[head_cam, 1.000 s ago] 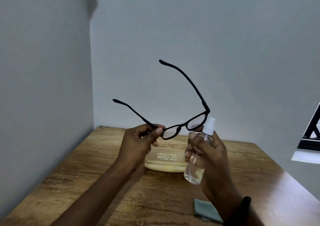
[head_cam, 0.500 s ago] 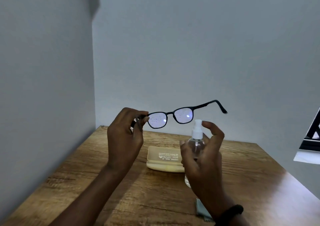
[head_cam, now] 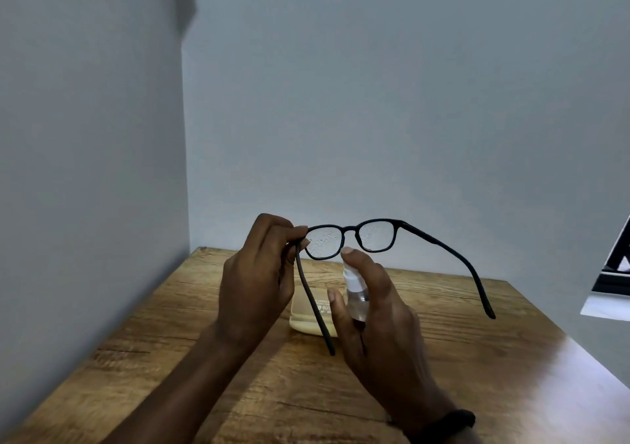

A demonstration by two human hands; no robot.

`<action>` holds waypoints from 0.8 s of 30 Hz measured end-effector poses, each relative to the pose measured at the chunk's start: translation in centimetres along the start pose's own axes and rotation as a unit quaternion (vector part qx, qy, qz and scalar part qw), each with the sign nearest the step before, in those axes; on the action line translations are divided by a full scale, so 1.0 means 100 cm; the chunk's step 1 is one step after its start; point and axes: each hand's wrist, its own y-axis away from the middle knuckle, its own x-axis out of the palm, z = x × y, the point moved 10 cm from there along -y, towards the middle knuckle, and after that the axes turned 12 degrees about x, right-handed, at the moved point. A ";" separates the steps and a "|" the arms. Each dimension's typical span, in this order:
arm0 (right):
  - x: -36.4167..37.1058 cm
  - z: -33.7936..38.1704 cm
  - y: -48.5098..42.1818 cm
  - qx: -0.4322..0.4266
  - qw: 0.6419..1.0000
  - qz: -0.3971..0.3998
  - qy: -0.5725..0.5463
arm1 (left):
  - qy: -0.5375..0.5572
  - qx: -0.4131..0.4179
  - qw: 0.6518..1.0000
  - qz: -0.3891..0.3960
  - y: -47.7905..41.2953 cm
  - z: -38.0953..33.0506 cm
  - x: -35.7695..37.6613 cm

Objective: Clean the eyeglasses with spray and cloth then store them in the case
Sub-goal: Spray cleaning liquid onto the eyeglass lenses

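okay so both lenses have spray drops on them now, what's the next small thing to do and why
Probably set the spray bottle down on the table to free the right hand for a cloth. Droplets already cover both lenses of the eyeglasses, which the left hand grips at the hinge, so more spray seems unnecessary.

left hand (head_cam: 254,286) pinches eyeglasses (head_cam: 351,239) | right hand (head_cam: 378,321) grips spray bottle (head_cam: 356,295) — droplets on lenses

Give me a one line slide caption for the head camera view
Left hand holds droplet-speckled glasses above the case while the right hand aims the spray bottle.
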 end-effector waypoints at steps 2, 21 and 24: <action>0.003 0.000 0.000 0.004 1.000 0.013 0.002 | -0.006 0.007 1.000 0.004 0.000 -0.002 0.000; -0.023 -0.029 -0.009 0.066 0.995 -0.074 -0.001 | 0.010 -0.022 0.999 -0.040 -0.003 0.012 -0.010; -0.026 -0.035 -0.011 0.069 0.994 -0.079 0.006 | 0.006 -0.016 0.999 -0.036 -0.002 0.011 -0.010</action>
